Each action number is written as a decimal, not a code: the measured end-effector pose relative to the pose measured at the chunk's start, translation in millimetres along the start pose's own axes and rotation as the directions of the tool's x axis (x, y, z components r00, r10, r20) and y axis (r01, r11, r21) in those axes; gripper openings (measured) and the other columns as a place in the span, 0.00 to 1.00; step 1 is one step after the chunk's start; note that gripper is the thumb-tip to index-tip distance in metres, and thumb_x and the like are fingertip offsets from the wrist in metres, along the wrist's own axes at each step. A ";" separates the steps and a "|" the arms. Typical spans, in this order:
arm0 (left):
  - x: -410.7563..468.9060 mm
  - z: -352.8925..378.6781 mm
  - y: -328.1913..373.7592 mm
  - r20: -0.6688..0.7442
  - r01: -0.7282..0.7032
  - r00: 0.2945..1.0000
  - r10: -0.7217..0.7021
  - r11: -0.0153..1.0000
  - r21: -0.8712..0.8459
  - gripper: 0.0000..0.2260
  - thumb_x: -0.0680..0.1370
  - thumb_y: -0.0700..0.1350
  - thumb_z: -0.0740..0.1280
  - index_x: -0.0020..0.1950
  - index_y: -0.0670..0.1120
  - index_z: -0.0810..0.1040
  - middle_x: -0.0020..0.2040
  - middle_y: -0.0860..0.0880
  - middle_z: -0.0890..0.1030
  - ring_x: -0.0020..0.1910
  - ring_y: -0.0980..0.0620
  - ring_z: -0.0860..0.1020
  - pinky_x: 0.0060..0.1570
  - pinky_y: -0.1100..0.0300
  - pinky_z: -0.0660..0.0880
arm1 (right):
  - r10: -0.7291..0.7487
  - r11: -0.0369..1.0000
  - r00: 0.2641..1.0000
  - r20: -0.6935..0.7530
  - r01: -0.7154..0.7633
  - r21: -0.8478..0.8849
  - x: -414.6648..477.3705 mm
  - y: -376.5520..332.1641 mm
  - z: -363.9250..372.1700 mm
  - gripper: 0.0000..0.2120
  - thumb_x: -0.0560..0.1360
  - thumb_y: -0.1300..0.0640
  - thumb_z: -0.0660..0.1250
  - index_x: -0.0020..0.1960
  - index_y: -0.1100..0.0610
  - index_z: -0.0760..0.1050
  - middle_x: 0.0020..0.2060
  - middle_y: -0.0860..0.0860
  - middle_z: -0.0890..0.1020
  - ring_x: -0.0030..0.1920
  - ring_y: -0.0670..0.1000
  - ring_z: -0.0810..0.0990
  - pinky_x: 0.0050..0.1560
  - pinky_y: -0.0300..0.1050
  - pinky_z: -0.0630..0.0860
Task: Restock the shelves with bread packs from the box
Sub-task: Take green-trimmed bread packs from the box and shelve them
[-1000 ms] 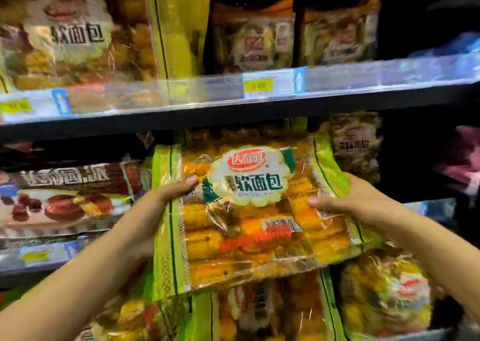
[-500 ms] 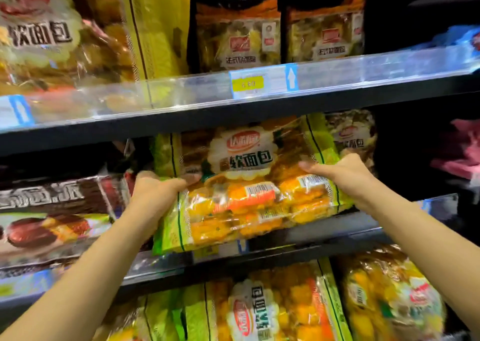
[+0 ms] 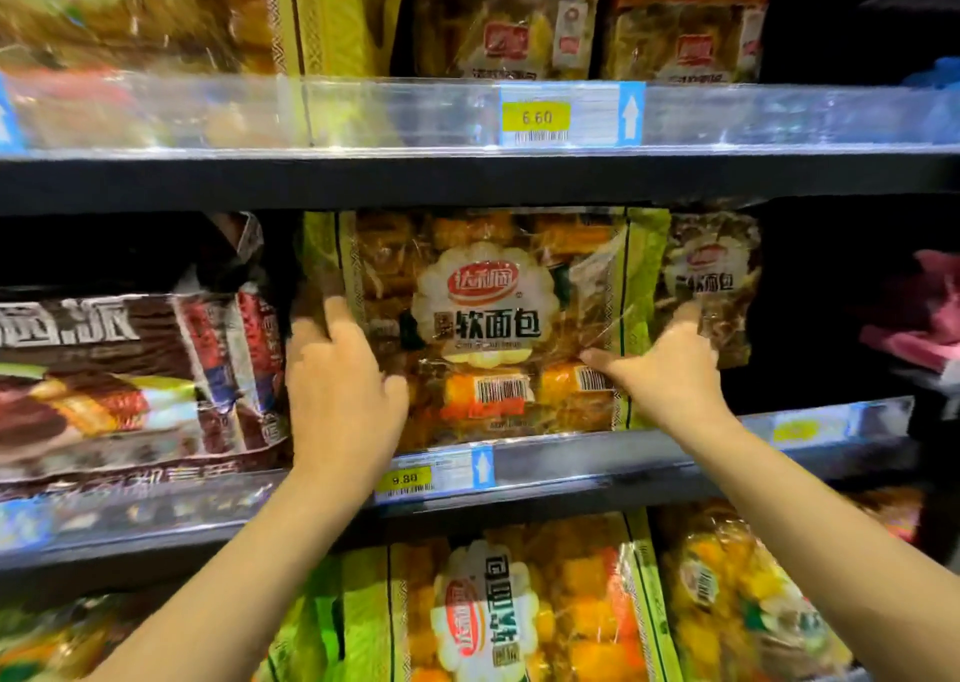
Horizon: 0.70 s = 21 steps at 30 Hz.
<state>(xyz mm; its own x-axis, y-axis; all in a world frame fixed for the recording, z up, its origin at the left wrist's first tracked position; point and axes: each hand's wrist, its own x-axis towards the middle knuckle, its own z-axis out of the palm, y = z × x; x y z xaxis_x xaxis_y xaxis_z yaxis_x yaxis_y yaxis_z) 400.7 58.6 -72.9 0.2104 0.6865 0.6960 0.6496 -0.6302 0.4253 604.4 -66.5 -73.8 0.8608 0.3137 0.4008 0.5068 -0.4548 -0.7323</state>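
A clear bread pack (image 3: 483,317) with green side strips, a red logo and small yellow rolls stands upright on the middle shelf (image 3: 597,460), its top near the shelf above. My left hand (image 3: 340,395) grips its left edge, thumb on the front. My right hand (image 3: 662,369) holds its lower right edge, thumb near a barcode. The box is not in view.
A brown cake pack (image 3: 130,380) lies left of the bread pack and a smaller bread bag (image 3: 711,281) stands right of it. The upper shelf (image 3: 467,177) carries more packs behind a clear rail with a 6.60 price tag (image 3: 537,117). Similar packs (image 3: 493,614) fill the shelf below.
Both hands have pushed the bread pack up and back from in front of the shelf onto the middle shelf, where it now stands upright.
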 end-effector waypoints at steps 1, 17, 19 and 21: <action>-2.3 2.9 -3.6 -0.020 -0.117 0.993 0.119 0.989 0.086 0.36 0.69 0.40 0.74 0.72 0.35 0.61 0.64 0.28 0.69 0.61 0.28 0.70 0.61 0.40 0.71 | -0.076 0.994 0.993 -0.085 0.069 -0.081 -6.5 1.1 -1.2 0.55 0.61 0.37 0.77 0.74 0.61 0.53 0.64 0.63 0.72 0.66 0.64 0.69 0.62 0.58 0.72; 32.1 34.5 -9.1 0.343 -0.235 0.927 0.153 0.949 0.210 0.48 0.72 0.70 0.61 0.77 0.56 0.31 0.78 0.49 0.30 0.74 0.38 0.63 0.61 0.44 0.72 | 0.086 0.864 0.902 0.424 0.145 -0.483 21.2 -22.2 34.0 0.47 0.66 0.26 0.58 0.63 0.68 0.70 0.60 0.63 0.76 0.60 0.62 0.75 0.50 0.48 0.71; 34.5 37.0 -7.7 0.337 -0.235 0.929 0.150 0.945 0.226 0.47 0.73 0.69 0.61 0.77 0.56 0.32 0.78 0.48 0.31 0.75 0.38 0.62 0.61 0.44 0.73 | 0.086 0.862 0.910 0.405 0.136 -0.489 21.9 -22.5 34.7 0.48 0.66 0.25 0.57 0.62 0.68 0.71 0.58 0.63 0.77 0.59 0.62 0.76 0.49 0.48 0.71; 32.7 30.9 -7.0 0.351 -0.238 0.926 0.138 0.937 0.258 0.47 0.73 0.69 0.61 0.77 0.55 0.31 0.78 0.47 0.31 0.73 0.36 0.64 0.59 0.44 0.74 | 0.087 0.861 0.912 0.402 0.134 -0.490 15.1 -26.7 33.2 0.48 0.66 0.25 0.57 0.62 0.68 0.71 0.58 0.63 0.77 0.59 0.62 0.75 0.49 0.49 0.71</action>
<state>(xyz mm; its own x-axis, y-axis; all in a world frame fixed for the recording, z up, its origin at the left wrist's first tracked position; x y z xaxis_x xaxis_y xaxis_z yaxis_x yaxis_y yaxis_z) 425.6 96.7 -71.0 0.5412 0.6758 0.5004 0.7466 -0.6600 0.0839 602.3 -21.9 -66.5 0.8099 0.5810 0.0805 0.5747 -0.7585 -0.3071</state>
